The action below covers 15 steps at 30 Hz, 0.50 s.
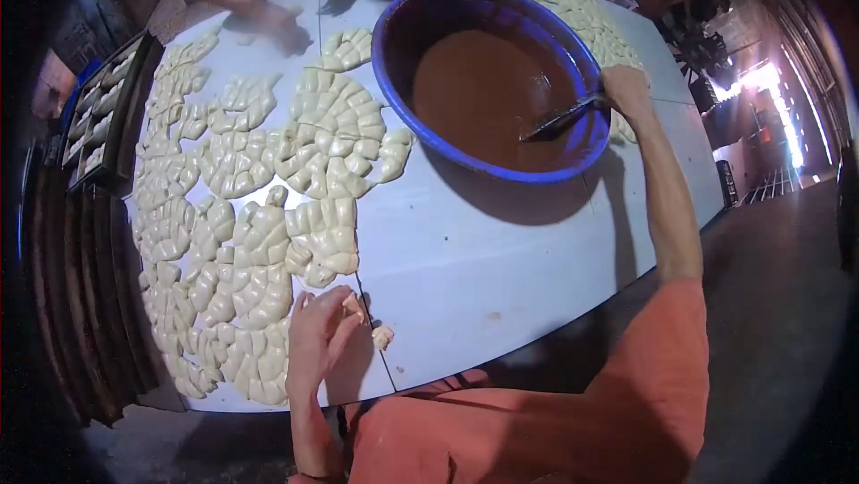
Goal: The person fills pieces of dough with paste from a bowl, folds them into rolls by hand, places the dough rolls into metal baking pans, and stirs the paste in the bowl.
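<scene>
My right hand (626, 90) is closed round the handle of a dark, flat-ended tool (559, 122) at the rim of a blue tub (488, 168). The tool's far end dips into brown liquid (483, 90); its exact kind does not show. Low at the left, my left hand (315, 332) is curled near the table's front edge, with a small pale piece of dough (353, 308) at its fingertips. A second crumbly lump (383, 337) lies just right of it. Pale, shiny dough pieces (259, 251), packed close together, cover the table's left part beside that hand.
More dough pieces (582, 14) lie behind the tub on the white table (465, 287). Across the table, another person's arm (259, 19) reaches over the surface, its hand blurred. A rack of trays (103, 117) stands at the left, and bright light enters at the right.
</scene>
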### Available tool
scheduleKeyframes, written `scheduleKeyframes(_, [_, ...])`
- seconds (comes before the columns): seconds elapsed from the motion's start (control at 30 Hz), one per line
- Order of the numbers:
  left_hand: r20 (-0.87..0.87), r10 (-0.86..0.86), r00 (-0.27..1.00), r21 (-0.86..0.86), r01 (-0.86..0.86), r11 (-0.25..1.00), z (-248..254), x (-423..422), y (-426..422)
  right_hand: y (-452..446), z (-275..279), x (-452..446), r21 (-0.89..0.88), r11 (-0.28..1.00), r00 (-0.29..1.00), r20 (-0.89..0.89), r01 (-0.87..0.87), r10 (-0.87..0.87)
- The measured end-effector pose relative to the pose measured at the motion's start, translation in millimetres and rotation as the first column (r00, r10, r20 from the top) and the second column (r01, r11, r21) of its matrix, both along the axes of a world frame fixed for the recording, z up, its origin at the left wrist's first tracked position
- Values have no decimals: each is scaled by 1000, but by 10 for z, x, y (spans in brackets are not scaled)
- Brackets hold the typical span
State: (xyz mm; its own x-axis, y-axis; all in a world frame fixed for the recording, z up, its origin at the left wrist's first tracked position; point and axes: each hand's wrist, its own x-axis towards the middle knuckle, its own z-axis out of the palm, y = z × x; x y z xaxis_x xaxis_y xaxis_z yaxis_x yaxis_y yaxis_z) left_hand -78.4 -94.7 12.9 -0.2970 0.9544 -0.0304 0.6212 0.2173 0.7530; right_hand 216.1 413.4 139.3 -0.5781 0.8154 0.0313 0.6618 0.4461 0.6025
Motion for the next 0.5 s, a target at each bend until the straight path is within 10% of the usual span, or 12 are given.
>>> scheduleKeyframes(0.2, [-23,-25,999,-64,24,998,-49,-32,39,-305,110,303,-90,986,990,8,140,-140])
scheduleKeyframes(0.33, [-27,-32,999,2,32,999,11,14,65,-776,199,366,23,998,932,-356,-65,69])
scheduleKeyframes(0.4, [-22,-19,1000,-22,18,1000,19,34,112,-1156,335,219,-235,965,669,-701,112,-248])
scheduleKeyframes(0.5, [209,-55,976,89,37,995,30,152,232,-1745,-38,222,-567,736,156,-819,-371,-552])
